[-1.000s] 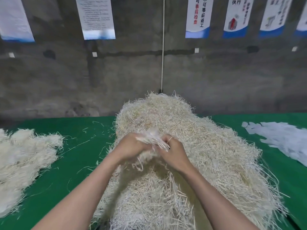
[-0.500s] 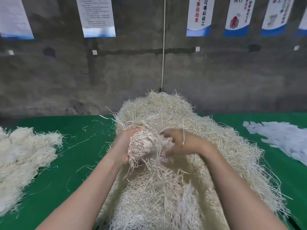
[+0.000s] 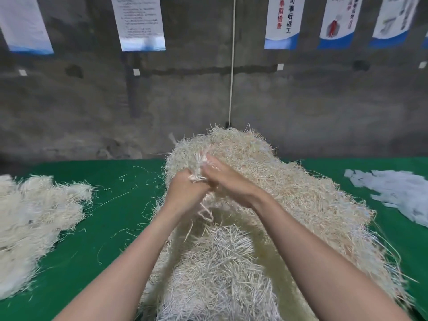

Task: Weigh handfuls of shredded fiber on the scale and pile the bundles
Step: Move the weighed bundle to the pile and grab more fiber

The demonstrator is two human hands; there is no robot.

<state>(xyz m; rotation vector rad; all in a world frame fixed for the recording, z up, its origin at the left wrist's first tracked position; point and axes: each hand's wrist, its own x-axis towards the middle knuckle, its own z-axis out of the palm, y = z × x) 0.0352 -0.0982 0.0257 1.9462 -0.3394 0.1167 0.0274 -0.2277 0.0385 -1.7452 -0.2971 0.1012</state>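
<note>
A big heap of pale shredded fiber [image 3: 289,193] lies on the green table [image 3: 111,228] in front of me. Both hands meet over its middle. My left hand [image 3: 185,193] grips a handful of fiber [image 3: 199,167] whose strands stick up above the fist and hang below it. My right hand [image 3: 222,179] lies against that same handful from the right, its fingers blurred and laid flat on the strands. No scale shows in the view.
A flatter pile of fiber bundles [image 3: 34,218] lies at the left of the table. White paper strips [image 3: 398,193] are spread at the right. A grey concrete wall [image 3: 301,100] with hanging posters rises just behind the table.
The hands parted half a second ago with the left one holding a clump, and have come together again higher on the heap. The right hand now lies flat on the handful.
</note>
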